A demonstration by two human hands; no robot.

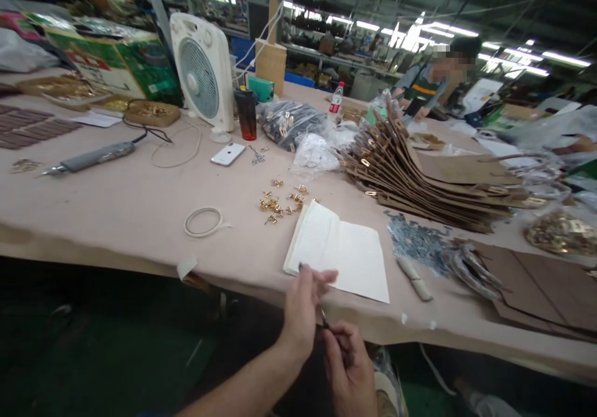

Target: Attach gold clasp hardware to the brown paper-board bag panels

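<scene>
My right hand (349, 358) is closed around a slim dark pen (324, 319), its tip pointing up and toward the other hand. Just above it and to the left, my left hand (302, 308) pinches a small dark piece (301, 266) between thumb and finger; it looks like a pen cap, though it is too small to be sure. An open notebook (361, 255) with pale pages lies at the table edge beyond both hands. Small gold metal fittings (273, 206) are scattered behind the notebook. A roll of white tape (203, 222) rests to the left.
Right of the notebook are grey metal clips (415, 240), a wrapped stick (414, 278) and a tall stack of brown bag panels (420, 187). Farther back stand a white fan (200, 72), a dark tumbler (245, 114) and a phone (228, 154). A soldering-iron-like tool (93, 158) lies left. Another person (426, 84) works across the table.
</scene>
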